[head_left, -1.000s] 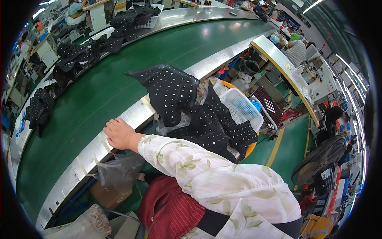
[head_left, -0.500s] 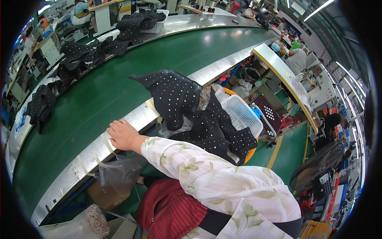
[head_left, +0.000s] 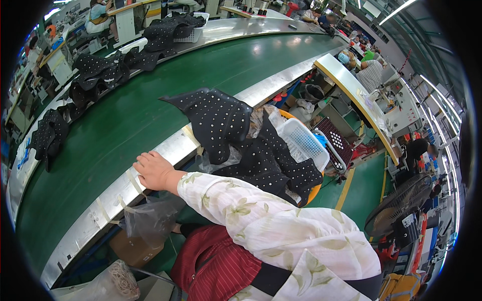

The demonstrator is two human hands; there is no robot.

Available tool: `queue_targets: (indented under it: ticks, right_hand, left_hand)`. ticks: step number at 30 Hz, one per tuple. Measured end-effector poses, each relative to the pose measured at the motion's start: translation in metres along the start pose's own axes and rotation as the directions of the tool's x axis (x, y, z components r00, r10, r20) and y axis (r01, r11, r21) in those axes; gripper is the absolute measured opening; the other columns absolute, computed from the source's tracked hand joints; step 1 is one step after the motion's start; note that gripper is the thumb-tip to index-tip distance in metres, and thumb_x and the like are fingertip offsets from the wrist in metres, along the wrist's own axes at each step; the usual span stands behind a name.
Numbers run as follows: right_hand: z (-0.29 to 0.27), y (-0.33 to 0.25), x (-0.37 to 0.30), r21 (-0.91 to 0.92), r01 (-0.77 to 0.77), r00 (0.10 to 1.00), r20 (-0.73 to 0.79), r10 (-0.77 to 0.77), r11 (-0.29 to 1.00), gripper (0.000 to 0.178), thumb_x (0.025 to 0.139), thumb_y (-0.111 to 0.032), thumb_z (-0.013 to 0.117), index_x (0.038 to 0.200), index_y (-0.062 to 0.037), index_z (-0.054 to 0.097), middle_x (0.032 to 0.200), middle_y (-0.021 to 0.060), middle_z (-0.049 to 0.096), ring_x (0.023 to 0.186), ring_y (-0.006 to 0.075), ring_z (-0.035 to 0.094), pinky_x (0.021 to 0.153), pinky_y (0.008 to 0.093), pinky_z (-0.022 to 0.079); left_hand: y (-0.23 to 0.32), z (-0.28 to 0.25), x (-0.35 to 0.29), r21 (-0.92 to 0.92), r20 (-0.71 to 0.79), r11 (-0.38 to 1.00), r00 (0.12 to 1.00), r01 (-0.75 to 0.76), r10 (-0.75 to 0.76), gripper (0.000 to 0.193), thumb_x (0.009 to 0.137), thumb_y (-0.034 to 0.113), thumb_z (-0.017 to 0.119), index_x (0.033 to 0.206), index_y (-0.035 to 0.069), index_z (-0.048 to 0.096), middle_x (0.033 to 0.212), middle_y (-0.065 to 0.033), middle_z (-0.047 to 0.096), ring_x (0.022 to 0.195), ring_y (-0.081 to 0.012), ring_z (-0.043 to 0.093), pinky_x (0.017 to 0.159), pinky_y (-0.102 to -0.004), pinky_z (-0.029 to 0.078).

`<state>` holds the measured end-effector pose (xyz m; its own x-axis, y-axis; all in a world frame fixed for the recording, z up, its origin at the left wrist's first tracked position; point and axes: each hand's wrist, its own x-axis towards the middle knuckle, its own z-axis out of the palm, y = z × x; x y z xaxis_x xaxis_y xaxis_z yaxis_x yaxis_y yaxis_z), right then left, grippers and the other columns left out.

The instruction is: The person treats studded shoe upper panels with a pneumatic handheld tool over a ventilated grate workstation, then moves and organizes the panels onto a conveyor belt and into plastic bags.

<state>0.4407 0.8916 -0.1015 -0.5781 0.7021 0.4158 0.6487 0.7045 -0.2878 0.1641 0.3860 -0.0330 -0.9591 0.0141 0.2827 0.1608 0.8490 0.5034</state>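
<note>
My right hand [head_left: 154,171] lies palm down on the metal edge [head_left: 173,149] of a long conveyor with a green belt [head_left: 120,125]. Its fingers are spread a little, and nothing is in them. Beyond the hand, black polka-dot fabric pieces [head_left: 218,118] lie over the metal edge, one corner reaching onto the belt. More of this fabric hangs down over a light blue plastic basket [head_left: 301,140] and an orange tub [head_left: 315,193]. My left hand is out of sight.
Across the belt, more dotted fabric [head_left: 100,70] lies along the far rail beside a white basket [head_left: 190,35]. A clear plastic bag [head_left: 150,218] hangs below the near edge above a cardboard box [head_left: 135,248]. At right stand a worktable [head_left: 351,95] and a large fan [head_left: 399,203].
The view has shifted very slightly. My right hand rests at the same place on the metal edge, and the fabric has not visibly moved.
</note>
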Motion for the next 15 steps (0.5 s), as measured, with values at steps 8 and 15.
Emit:
queue_targets:
  ticks: [8,15]
  right_hand:
    - [-0.001,0.0,-0.001,-0.01,0.002,1.0,0.013,-0.002,1.0,0.038,0.077,-0.026,0.052,0.108,-0.0042,0.055,0.11,0.0146,0.053,0.108,0.0283,0.046,0.096,0.0413,0.032]
    - [0.002,-0.001,-0.001,-0.001,0.022,0.998,-0.052,-0.022,1.0,0.036,0.077,-0.025,0.052,0.106,-0.0042,0.055,0.11,0.0148,0.053,0.107,0.0287,0.047,0.095,0.0426,0.033]
  left_hand:
    - [-0.001,-0.002,-0.001,0.011,-0.004,1.0,1.0,-0.009,0.009,0.016,0.079,0.006,0.059,0.091,-0.004,0.063,0.084,-0.0168,0.064,0.075,-0.0273,0.061,0.065,-0.0363,0.049]
    - [0.025,-0.011,-0.008,-0.043,-0.031,0.98,0.98,0.197,-0.198,0.018,0.079,0.006,0.058,0.092,-0.005,0.062,0.086,-0.0181,0.063,0.079,-0.0262,0.061,0.066,-0.0366,0.049]
